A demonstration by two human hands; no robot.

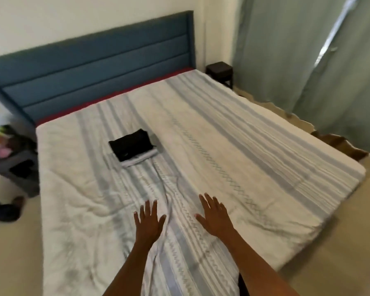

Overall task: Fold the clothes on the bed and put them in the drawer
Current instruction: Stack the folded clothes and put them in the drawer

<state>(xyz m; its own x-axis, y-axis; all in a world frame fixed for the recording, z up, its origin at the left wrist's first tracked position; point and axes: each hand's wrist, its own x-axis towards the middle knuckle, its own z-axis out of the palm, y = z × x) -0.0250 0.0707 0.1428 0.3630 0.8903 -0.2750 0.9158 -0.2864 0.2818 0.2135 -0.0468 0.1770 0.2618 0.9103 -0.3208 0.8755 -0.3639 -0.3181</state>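
Two hands, my left hand and right hand, hover apart over the striped bed with fingers spread, holding nothing. Beyond them and slightly left of my left hand, a folded clothes stack, black on top, rests on it.

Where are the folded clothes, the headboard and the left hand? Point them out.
folded clothes (132,145), head view, black top piece.
headboard (98,67), head view, middle padded panel.
left hand (148,223), head view, back of the hand.

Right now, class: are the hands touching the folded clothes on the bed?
Apart. The head view shows striped bedcover between both hands and the folded clothes.
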